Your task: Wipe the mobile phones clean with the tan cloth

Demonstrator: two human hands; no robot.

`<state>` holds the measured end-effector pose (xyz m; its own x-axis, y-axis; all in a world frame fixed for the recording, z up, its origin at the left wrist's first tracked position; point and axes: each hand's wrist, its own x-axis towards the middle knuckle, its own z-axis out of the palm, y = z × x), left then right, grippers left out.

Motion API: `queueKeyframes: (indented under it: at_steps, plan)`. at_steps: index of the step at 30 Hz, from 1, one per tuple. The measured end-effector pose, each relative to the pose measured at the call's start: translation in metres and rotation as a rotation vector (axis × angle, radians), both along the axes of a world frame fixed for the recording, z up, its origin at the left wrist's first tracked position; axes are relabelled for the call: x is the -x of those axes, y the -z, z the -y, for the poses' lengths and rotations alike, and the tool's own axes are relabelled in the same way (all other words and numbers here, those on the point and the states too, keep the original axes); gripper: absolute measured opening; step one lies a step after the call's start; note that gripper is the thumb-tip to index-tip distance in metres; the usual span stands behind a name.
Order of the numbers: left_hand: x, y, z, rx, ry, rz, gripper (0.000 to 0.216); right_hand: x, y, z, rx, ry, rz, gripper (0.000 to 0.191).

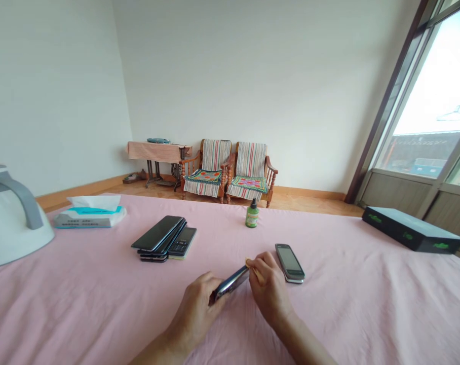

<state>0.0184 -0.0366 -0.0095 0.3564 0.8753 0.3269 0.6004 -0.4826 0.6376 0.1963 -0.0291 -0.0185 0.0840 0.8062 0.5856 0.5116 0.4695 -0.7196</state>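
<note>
Phone (233, 284) is between both hands, above the pink cloth (344, 304), tilted nearly edge-on; left hand (197, 306) is clamped on its near end, thumb and fingers on opposite sides, probably to steady it; right hand (270, 289) pinches a small pale item (247, 262) at the far end, too small to identify; grey handset (290, 262) lies just beyond the right hand; phone stack (159, 235) sits farther left, keypad handset (182, 243) alongside, presumably out of the hands' way but reachable; green bottle (252, 215) stands upright near the far edge.
</note>
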Motion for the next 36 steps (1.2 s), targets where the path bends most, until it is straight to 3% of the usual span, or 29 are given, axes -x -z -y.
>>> queueKeyframes:
  at_steps: [6,11,13,21,23,26,29,36]
  plan:
    - [0.000,-0.001,0.001,0.013,0.013,0.069,0.014,0.030,0.001,0.024,-0.069,-0.212,0.145,0.026]
    - [0.002,0.001,-0.001,0.013,0.002,0.020,0.014,0.008,0.001,0.004,-0.088,0.031,0.120,0.021]
    - [0.001,0.001,-0.001,0.007,0.005,0.015,0.013,0.003,0.001,0.001,-0.087,0.063,0.123,0.021]
    - [0.001,0.003,-0.001,0.020,0.016,0.086,0.014,0.034,0.005,0.028,-0.100,-0.267,0.204,0.025]
    - [0.001,0.002,-0.001,0.018,0.016,0.082,0.014,0.027,0.004,0.020,-0.108,-0.202,0.197,0.025]
    - [0.000,0.002,-0.002,0.003,0.000,0.051,0.013,0.006,0.002,0.002,-0.113,0.027,0.147,0.023]
    - [0.000,0.002,-0.001,0.003,-0.003,0.017,0.012,-0.003,0.001,-0.003,-0.116,0.078,0.143,0.024]
    - [0.000,0.004,-0.001,0.017,0.012,0.064,0.014,0.031,-0.001,0.026,-0.109,-0.248,0.192,0.026]
